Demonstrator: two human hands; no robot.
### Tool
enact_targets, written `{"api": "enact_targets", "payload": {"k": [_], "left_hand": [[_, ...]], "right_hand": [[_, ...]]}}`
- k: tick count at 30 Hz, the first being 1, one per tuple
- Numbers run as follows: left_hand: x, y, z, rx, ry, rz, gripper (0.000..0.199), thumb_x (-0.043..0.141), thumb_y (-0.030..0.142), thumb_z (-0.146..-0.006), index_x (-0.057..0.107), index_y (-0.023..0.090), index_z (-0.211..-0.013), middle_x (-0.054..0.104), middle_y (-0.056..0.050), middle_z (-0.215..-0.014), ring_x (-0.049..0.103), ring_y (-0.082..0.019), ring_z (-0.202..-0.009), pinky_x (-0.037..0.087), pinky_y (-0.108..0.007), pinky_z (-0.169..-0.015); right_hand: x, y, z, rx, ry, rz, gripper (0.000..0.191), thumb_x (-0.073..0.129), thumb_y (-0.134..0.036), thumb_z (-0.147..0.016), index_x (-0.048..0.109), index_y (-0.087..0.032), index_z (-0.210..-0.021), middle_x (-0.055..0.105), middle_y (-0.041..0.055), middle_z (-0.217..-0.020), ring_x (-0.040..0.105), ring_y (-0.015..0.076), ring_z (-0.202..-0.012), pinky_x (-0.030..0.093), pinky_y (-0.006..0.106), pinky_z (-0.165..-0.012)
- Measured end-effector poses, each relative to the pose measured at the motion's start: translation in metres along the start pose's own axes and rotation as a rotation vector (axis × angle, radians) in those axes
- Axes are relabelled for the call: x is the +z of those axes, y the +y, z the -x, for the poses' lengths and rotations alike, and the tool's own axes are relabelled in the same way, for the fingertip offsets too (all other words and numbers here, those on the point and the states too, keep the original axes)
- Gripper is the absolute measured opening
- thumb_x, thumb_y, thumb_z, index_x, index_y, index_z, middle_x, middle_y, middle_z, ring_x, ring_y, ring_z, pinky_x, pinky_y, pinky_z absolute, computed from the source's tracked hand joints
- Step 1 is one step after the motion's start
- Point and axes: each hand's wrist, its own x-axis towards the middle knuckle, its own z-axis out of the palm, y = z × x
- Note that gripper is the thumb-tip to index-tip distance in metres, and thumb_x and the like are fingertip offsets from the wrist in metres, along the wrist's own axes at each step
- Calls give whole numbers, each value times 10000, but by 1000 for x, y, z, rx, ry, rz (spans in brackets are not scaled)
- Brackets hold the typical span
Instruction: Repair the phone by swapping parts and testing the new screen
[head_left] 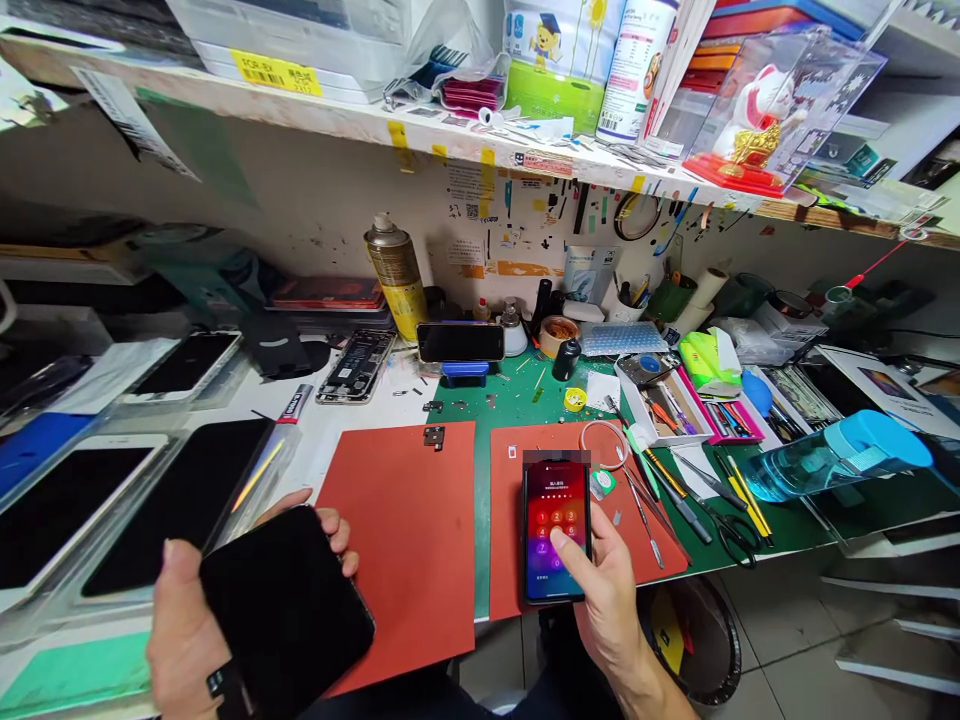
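Observation:
My left hand (184,625) is wrapped round a large black phone (289,600) with a dark screen, fingertips over its upper edge; a dark strip with small parts lies at its lower left corner. In my right hand (600,590) is a lit phone (536,580) showing a passcode keypad on a red and purple screen, my thumb resting over the keys. The lit phone is above the right red mat (506,560). Below the black phone is the left red mat (412,540), with a small dark part (433,438) at its top edge.
Phones in plastic sleeves (180,500) lie at the left. An opened phone (356,366), a spray can (397,280) and a propped phone (461,343) stand behind the mats. Tweezers, scissors (735,540) and a blue bottle (832,458) lie right. A shelf (330,118) overhangs the bench.

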Motion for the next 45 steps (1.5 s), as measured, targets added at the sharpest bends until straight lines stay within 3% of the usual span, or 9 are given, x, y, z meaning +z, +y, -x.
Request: {"api": "enact_targets", "payload": {"k": [5, 11, 15, 19, 24, 31, 40, 45], "left_hand": [[3, 0, 2, -10, -1, 7, 644, 617, 793, -771, 806, 269, -1094, 776, -103, -997, 728, -283, -791, 687, -424, -595], [0, -2, 0, 16, -27, 9, 666, 613, 803, -768, 795, 247, -1089, 762, -113, -971, 717, -278, -771, 679, -413, -579], [3, 0, 1, 2, -15, 8, 671, 607, 814, -765, 788, 247, -1075, 754, -109, -928, 701, -277, -738, 672, -425, -555], [4, 0, 2, 16, -77, -5, 676, 677, 824, -705, 785, 263, -1065, 732, -95, -902, 670, -268, -691, 655, -426, -522], [-1, -2, 1, 25, -103, -1, 657, 673, 809, -743, 783, 255, -1080, 726, -103, -919, 675, -266, -719, 659, -410, -556], [-5, -3, -2, 47, -179, -12, 722, 776, 802, -660, 785, 252, -1127, 720, -95, -931, 674, -263, -723, 661, -415, -574], [-5, -2, -3, 49, -148, -48, 736, 763, 827, -641, 792, 262, -1111, 726, -103, -942, 664, -267, -705, 662, -442, -562], [7, 0, -1, 5, -2, -7, 750, 524, 880, -754, 788, 226, -1011, 700, -115, -883, 640, -256, -694, 633, -414, -498]], "right_hand": [[2, -5, 1, 20, -23, -57, 373, 832, -398, -890, 722, -222, -1201, 786, 87, -1186, 752, 272, -1036, 631, 393, -903], [-2, -2, 3, 74, 77, -121, 588, 898, -400, -745, 707, -238, -1276, 787, 91, -1232, 754, 320, -1083, 629, 427, -912], [-3, -1, 3, 65, 24, -120, 549, 844, -372, -754, 724, -236, -1272, 800, 92, -1192, 755, 347, -1083, 626, 451, -906], [-2, -5, 3, 62, -9, -124, 564, 816, -310, -744, 722, -247, -1296, 795, 87, -1215, 741, 360, -1134, 615, 467, -941], [-2, -7, 5, 70, -48, -111, 578, 803, -250, -756, 710, -262, -1326, 781, 74, -1266, 720, 348, -1192, 590, 461, -995], [-1, -9, 5, 69, -47, -72, 560, 833, -278, -780, 697, -262, -1323, 770, 76, -1294, 709, 342, -1213, 583, 461, -1011], [4, -15, 5, 99, -30, -91, 512, 887, -335, -790, 708, -255, -1263, 773, 86, -1287, 732, 329, -1166, 582, 464, -1014], [9, -33, 0, 251, -71, -123, 541, 858, -370, -865, 676, -218, -1352, 771, 110, -1297, 752, 306, -1118, 601, 426, -953]]}}
